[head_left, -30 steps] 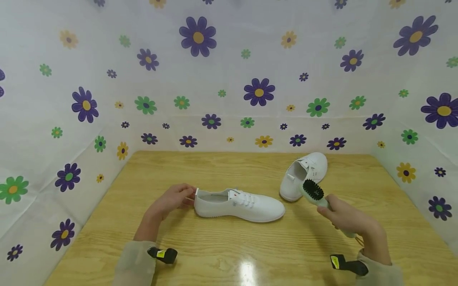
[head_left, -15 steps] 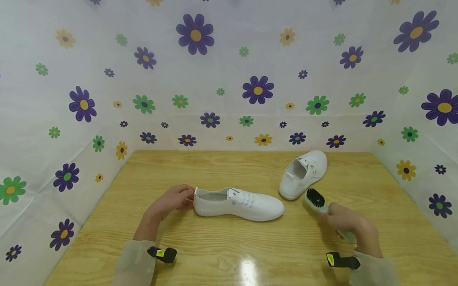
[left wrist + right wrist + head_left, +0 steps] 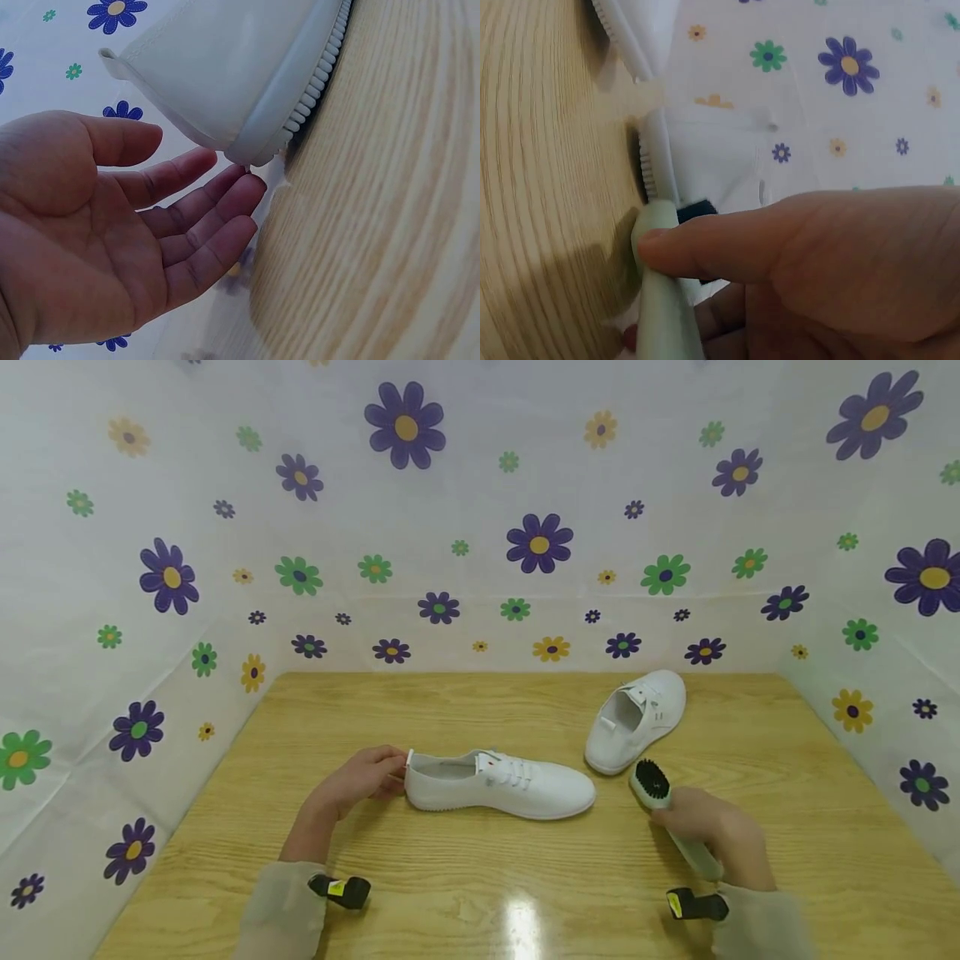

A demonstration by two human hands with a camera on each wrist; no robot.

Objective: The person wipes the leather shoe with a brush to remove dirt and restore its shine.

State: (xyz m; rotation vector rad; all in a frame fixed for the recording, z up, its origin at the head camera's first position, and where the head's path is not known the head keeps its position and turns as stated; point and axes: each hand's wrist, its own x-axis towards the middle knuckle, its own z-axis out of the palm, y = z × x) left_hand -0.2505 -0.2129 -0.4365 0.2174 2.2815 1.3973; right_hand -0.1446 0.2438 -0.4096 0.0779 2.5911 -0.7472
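Note:
A white lace-up shoe (image 3: pixel 551 789) lies sole down in the middle of the table, its toe pointing right. My left hand (image 3: pixel 358 781) is at its heel; in the left wrist view the slightly bent fingers (image 3: pixel 206 270) reach the heel's lower edge, with the thumb apart from the shoe. My right hand (image 3: pixel 708 822) grips a pale green brush (image 3: pixel 697 858) by its handle, black bristles facing up, to the right of the shoe's toe. The right thumb lies along the brush's back in the right wrist view. A second white shoe (image 3: pixel 666 695) stands behind the brush, angled to the back right.
A wooden table (image 3: pixel 450 877) carries everything. White cloth with printed flowers (image 3: pixel 480 502) walls off the back and both sides. A dark wrist camera (image 3: pixel 341 891) is strapped at the left sleeve, and another wrist camera (image 3: pixel 697 904) at the right one.
My right hand has lowered the brush toward the table and shifted left and nearer to me. The left hand and both shoes have stayed in place; the head view has tilted slightly.

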